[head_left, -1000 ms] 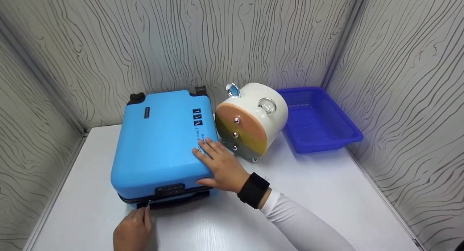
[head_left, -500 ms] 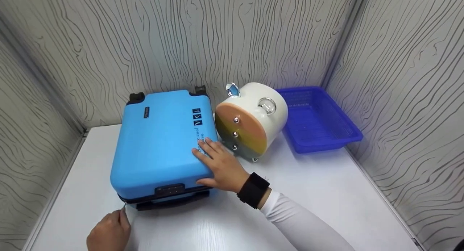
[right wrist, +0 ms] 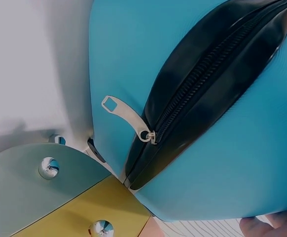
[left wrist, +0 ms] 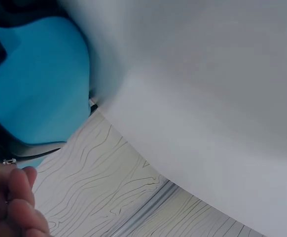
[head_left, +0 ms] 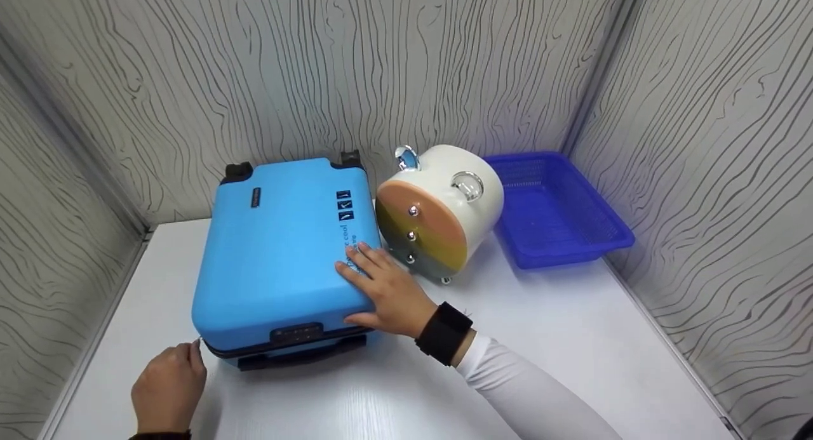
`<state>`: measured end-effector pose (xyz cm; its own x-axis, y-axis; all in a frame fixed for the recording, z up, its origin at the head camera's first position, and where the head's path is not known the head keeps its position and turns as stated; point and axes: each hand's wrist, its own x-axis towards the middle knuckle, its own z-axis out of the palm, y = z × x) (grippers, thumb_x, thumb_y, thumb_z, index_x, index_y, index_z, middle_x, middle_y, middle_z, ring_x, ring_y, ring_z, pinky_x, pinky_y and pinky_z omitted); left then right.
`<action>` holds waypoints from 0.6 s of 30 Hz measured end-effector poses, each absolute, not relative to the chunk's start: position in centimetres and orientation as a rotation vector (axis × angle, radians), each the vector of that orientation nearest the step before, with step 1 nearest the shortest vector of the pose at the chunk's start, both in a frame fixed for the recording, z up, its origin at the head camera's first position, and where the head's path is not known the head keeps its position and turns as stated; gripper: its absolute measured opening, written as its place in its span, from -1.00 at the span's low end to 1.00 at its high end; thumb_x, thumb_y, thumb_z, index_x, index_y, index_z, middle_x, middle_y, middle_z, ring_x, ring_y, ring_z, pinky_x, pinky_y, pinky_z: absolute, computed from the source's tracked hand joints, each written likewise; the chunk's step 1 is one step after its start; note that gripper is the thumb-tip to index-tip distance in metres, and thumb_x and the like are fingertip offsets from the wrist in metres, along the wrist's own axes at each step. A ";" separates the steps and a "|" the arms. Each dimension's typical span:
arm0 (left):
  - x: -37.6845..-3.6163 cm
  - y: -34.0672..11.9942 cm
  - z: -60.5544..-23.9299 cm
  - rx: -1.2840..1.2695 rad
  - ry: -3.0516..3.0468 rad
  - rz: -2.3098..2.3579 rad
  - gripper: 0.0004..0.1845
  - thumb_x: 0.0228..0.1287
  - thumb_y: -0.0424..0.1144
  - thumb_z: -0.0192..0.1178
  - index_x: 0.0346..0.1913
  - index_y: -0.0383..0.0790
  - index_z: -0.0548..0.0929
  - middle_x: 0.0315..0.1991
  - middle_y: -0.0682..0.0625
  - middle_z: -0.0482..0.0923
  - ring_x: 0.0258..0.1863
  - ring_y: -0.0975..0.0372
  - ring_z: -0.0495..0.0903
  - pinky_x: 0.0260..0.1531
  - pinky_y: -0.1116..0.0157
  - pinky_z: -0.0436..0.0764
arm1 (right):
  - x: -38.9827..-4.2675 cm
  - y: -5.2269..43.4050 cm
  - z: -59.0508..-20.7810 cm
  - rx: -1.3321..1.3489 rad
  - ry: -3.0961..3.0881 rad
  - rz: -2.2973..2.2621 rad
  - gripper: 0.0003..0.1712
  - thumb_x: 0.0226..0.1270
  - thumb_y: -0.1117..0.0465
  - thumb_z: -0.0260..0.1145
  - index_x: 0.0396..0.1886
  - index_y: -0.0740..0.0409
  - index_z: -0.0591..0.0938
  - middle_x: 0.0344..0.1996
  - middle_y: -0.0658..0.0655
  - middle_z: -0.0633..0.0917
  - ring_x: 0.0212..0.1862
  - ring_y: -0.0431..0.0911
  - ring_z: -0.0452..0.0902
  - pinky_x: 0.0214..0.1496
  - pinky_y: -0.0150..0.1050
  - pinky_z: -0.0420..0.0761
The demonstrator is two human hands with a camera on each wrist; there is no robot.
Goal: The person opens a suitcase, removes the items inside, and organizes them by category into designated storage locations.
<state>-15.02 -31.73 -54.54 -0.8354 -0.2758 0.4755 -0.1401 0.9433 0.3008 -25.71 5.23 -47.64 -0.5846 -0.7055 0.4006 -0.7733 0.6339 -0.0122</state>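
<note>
A light blue hard-shell suitcase (head_left: 273, 249) lies flat on the table, its wheels toward the back wall. At its near left corner my left hand (head_left: 169, 383) pinches a zipper pull, mostly hidden by the fingers; a small metal zipper slider (left wrist: 9, 161) shows beside them in the left wrist view. My right hand (head_left: 395, 297) rests with spread fingers on the lid's near right corner. On the suitcase's right side, a second metal zipper pull (right wrist: 127, 117) hangs from the black zipper (right wrist: 197, 74), whose teeth are meshed where visible.
Right of the suitcase, close against it, stands a cream drum-shaped object (head_left: 473, 199) with a three-coloured face and chrome knobs. A blue plastic basket (head_left: 571, 253) stands farther right. Wood-patterned panels (head_left: 356, 65) enclose the white table (head_left: 508, 338) at the back and sides.
My left hand has moved left along the suitcase's front edge and round to its near left corner, pulling the zipper pull. The right hand has stayed in place on the lid.
</note>
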 end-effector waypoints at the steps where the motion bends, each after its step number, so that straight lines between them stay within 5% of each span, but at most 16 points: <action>1: -15.4 -32.0 -54.5 0.279 -2.569 -0.349 -0.75 0.41 -0.44 0.29 -0.42 -0.60 0.70 -0.64 -0.23 0.58 -0.67 -0.03 0.57 -0.67 0.01 0.53 | -25.7 5.3 -47.7 1.178 -2.493 0.254 0.07 0.35 -0.41 0.48 0.69 -0.03 0.39 0.67 0.17 0.39 0.72 0.13 0.23 0.70 0.08 0.32; 18: -22.1 -35.8 -52.8 0.251 -2.790 -0.709 -0.73 0.39 -0.49 0.12 -0.05 -0.56 0.78 -0.24 -0.47 0.76 -0.36 -0.22 0.76 -0.43 -0.13 0.68 | -25.8 5.2 -47.8 1.174 -2.480 0.222 0.07 0.36 -0.44 0.45 0.69 -0.02 0.39 0.67 0.17 0.39 0.72 0.12 0.23 0.71 0.06 0.30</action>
<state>-22.09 -35.83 -52.77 -0.9534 -0.2266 0.1990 -0.1041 0.8667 0.4879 -25.81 5.22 -47.80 -0.5751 -0.7094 0.4075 -0.7705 0.6371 0.0217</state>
